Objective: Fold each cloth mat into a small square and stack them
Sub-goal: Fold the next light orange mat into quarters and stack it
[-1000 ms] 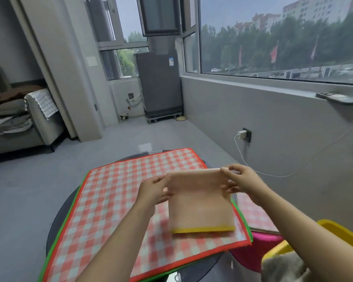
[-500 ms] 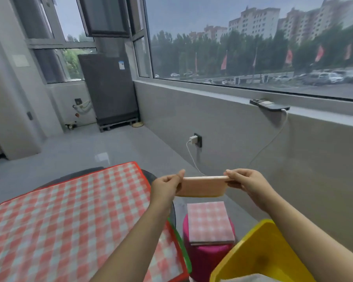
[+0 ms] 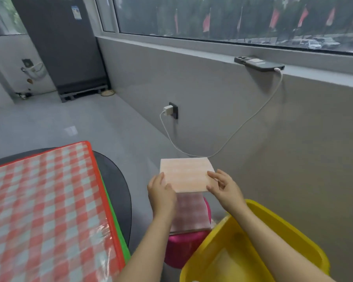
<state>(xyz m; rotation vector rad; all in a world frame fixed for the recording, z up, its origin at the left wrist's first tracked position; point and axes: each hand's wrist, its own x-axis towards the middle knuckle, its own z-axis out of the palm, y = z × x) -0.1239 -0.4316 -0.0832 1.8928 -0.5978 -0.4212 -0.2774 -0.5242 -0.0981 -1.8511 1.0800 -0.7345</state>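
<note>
Left hand (image 3: 161, 192) and right hand (image 3: 224, 188) grip folded mat (image 3: 185, 174): small pale-orange square, flat, above checkered stack (image 3: 190, 216).

A single head-worn wide-angle camera looks forward and down, close over both forearms at lower centre; table (image 3: 114, 180) at lower left, window (image 3: 232, 17) across the top.

Grey floor (image 3: 49, 119) and grey wall (image 3: 192, 82); wide window (image 3: 232, 15); dark fridge (image 3: 63, 47) in the corner; daylight.
</note>
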